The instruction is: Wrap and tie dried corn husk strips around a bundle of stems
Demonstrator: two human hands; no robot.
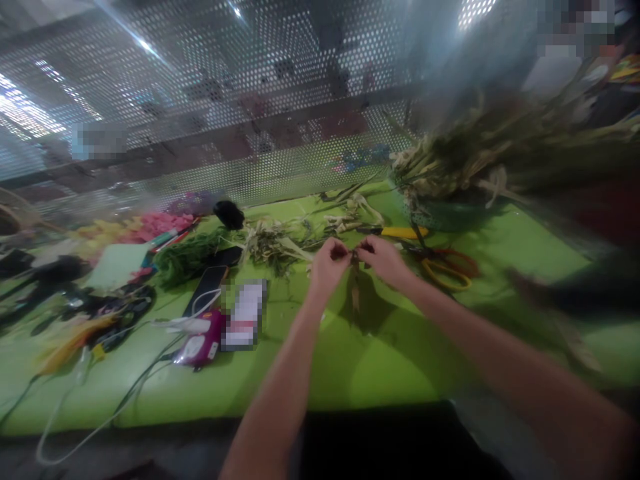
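Over the green table, my left hand [331,263] and my right hand [384,260] are close together, both with fingertips pinched. Between them hangs a thin brownish strip of dried plant [355,293], gripped near its upper end and dangling down; the exact hold is blurred. Just behind my left hand lies a loose heap of pale dried plant strips [273,241]. Scissors with orange and yellow loop handles [447,272] rest to the right of my right hand. A yellow-handled tool [404,232] lies behind it.
A green basin [443,215] holds a large bundle of dried stalks at back right. Leftward are a phone [245,315], a purple device with cables [201,341], green fibre [187,259], pink pieces [163,228] and a yellow glue gun [75,343]. A perforated panel [260,100] stands behind.
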